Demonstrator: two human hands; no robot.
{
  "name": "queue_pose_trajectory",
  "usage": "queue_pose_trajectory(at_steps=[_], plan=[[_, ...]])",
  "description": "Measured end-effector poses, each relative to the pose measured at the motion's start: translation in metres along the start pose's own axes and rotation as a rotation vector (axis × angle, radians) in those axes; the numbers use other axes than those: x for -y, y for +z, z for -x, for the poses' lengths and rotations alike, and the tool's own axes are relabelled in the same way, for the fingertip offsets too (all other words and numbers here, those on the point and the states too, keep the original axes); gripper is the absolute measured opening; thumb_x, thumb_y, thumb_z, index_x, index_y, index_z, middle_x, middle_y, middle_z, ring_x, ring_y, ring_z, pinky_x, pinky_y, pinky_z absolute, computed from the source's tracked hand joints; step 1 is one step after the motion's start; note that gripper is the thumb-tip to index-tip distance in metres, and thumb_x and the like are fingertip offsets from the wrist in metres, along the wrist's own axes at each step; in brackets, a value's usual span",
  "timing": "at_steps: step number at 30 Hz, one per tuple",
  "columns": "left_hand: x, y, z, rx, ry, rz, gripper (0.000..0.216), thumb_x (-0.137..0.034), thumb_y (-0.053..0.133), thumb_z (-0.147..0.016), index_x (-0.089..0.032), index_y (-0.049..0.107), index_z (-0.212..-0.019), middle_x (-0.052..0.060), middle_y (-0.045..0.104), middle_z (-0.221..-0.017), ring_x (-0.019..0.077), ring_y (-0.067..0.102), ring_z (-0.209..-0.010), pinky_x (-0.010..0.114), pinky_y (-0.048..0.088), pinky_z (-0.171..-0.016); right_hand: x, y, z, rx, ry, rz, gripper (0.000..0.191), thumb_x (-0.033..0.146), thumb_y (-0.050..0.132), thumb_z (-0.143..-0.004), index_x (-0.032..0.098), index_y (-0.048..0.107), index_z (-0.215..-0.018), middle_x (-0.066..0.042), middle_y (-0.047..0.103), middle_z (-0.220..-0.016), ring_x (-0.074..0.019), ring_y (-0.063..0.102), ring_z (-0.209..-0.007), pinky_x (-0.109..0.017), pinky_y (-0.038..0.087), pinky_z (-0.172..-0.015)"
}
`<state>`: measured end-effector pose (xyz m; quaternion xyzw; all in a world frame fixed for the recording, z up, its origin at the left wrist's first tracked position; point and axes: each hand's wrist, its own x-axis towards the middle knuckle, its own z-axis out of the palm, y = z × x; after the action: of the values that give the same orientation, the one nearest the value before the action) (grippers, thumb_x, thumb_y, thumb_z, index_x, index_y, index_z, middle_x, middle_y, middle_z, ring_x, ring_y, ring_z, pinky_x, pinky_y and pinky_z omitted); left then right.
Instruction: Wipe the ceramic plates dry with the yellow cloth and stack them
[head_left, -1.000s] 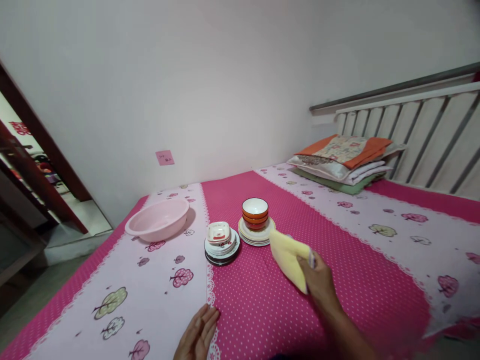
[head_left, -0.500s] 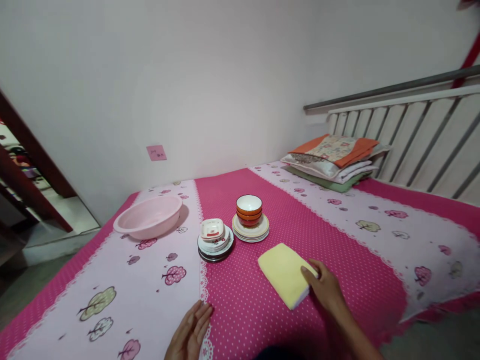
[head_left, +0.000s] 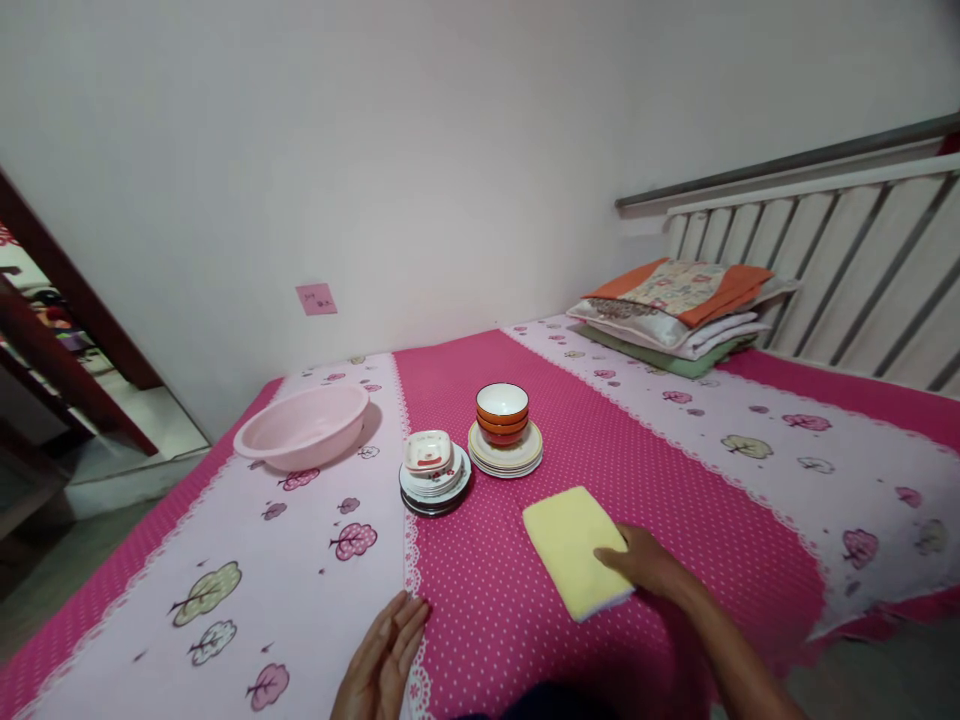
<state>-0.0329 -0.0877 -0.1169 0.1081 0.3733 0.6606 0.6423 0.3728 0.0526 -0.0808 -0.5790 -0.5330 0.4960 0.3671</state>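
Observation:
A folded yellow cloth (head_left: 568,545) lies flat on the pink dotted bedsheet (head_left: 487,610). My right hand (head_left: 646,561) rests on its right edge, fingers laid flat over it. My left hand (head_left: 382,663) lies open on the sheet near the lower edge, fingers stretched out, holding nothing. Beyond the cloth stand orange bowls (head_left: 502,414) stacked on a pile of pale plates (head_left: 506,460). To their left sits a pile of small dishes (head_left: 435,472) with a square white dish on top.
A pink plastic basin (head_left: 302,428) sits at the bed's far left. Folded bedding (head_left: 675,310) is piled by the slatted headboard (head_left: 840,270) at the right. A pink note (head_left: 316,298) sticks to the wall. A doorway opens at the left.
My right hand carried the yellow cloth in the air, then lowered it flat onto the sheet and now rests on its edge. My left hand stayed in place.

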Motion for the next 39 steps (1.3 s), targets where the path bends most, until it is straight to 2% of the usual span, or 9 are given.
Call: queue_pose_trajectory(at_steps=[9, 11, 14, 17, 20, 24, 28, 32, 39], plan=[[0.000, -0.004, 0.000, 0.026, -0.001, 0.015, 0.035, -0.028, 0.076, -0.084, -0.016, 0.079, -0.117, 0.019, 0.069, -0.135, 0.0356, 0.055, -0.137, 0.046, 0.032, -0.124, 0.002, 0.023, -0.030, -0.136, -0.132, 0.047, 0.063, 0.059, 0.060, -0.079, 0.009, 0.068, -0.116, -0.015, 0.080, -0.100, -0.0256, 0.074, -0.075, -0.033, 0.055, -0.060], [0.001, -0.004, 0.000, 0.042, -0.002, 0.016, 0.033, -0.029, 0.074, -0.087, -0.017, 0.079, -0.117, 0.019, 0.069, -0.136, 0.0347, 0.055, -0.137, 0.045, 0.031, -0.125, -0.001, 0.020, -0.031, -0.184, -0.153, 0.101, 0.063, 0.059, 0.052, -0.086, 0.009, 0.064, -0.122, -0.015, 0.079, -0.105, -0.0255, 0.075, -0.079, -0.033, 0.057, -0.063], [0.000, -0.001, 0.002, 0.053, -0.003, 0.016, 0.032, -0.027, 0.072, -0.089, -0.017, 0.078, -0.119, 0.019, 0.067, -0.137, 0.0344, 0.055, -0.137, 0.046, 0.031, -0.125, -0.007, 0.015, -0.035, -0.242, -0.166, 0.256, 0.050, 0.047, 0.058, -0.083, 0.009, 0.068, -0.115, -0.016, 0.079, -0.099, -0.0281, 0.075, -0.081, -0.037, 0.058, -0.069], [-0.001, 0.005, 0.006, 0.040, 0.033, -0.028, 0.033, -0.021, 0.074, -0.087, -0.015, 0.078, -0.119, 0.022, 0.067, -0.137, 0.0363, 0.056, -0.136, 0.048, 0.033, -0.124, -0.007, 0.015, -0.041, -0.338, -0.217, 0.452, 0.049, 0.034, 0.063, -0.081, 0.007, 0.067, -0.122, -0.022, 0.075, -0.113, -0.0347, 0.071, -0.102, -0.047, 0.055, -0.090], [-0.002, 0.009, 0.008, 0.036, 0.035, -0.035, 0.032, -0.019, 0.072, -0.088, -0.014, 0.077, -0.119, 0.023, 0.066, -0.138, 0.0360, 0.056, -0.136, 0.048, 0.035, -0.122, 0.004, 0.027, -0.047, -0.394, -0.348, 0.619, 0.056, 0.027, 0.053, -0.090, 0.004, 0.055, -0.141, -0.026, 0.060, -0.140, -0.0373, 0.055, -0.132, -0.053, 0.040, -0.112], [-0.002, 0.008, 0.008, 0.016, 0.017, -0.011, 0.032, -0.022, 0.070, -0.089, -0.014, 0.077, -0.119, 0.022, 0.066, -0.138, 0.0352, 0.056, -0.136, 0.046, 0.036, -0.122, 0.014, 0.057, -0.052, -0.305, -0.505, 0.776, 0.051, 0.027, 0.042, -0.099, 0.009, 0.054, -0.145, -0.019, 0.051, -0.154, -0.0316, 0.039, -0.148, -0.049, 0.027, -0.123], [-0.002, 0.006, 0.006, 0.019, 0.016, -0.001, 0.033, -0.024, 0.071, -0.089, -0.013, 0.077, -0.119, 0.023, 0.066, -0.137, 0.0361, 0.057, -0.135, 0.046, 0.037, -0.121, -0.003, 0.082, -0.051, -0.208, -0.493, 0.894, 0.051, 0.031, 0.043, -0.100, 0.011, 0.057, -0.144, -0.016, 0.056, -0.152, -0.0325, 0.039, -0.149, -0.054, 0.021, -0.125], [-0.003, 0.008, 0.006, 0.021, 0.001, 0.002, 0.032, -0.021, 0.069, -0.090, -0.014, 0.077, -0.120, 0.021, 0.066, -0.139, 0.0344, 0.056, -0.136, 0.046, 0.037, -0.121, -0.017, 0.085, -0.049, -0.160, -0.435, 0.972, 0.056, 0.036, 0.040, -0.102, 0.010, 0.051, -0.150, -0.015, 0.051, -0.156, -0.0321, 0.038, -0.150, -0.054, 0.018, -0.126], [-0.004, 0.011, 0.009, 0.004, -0.013, 0.006, 0.030, -0.024, 0.068, -0.091, -0.015, 0.078, -0.117, 0.020, 0.068, -0.137, 0.0334, 0.057, -0.135, 0.045, 0.037, -0.122, 0.009, 0.089, -0.043, -0.109, -0.445, 1.013, 0.057, 0.037, 0.037, -0.105, 0.010, 0.045, -0.154, -0.017, 0.040, -0.163, -0.0327, 0.032, -0.153, -0.055, 0.020, -0.125]])
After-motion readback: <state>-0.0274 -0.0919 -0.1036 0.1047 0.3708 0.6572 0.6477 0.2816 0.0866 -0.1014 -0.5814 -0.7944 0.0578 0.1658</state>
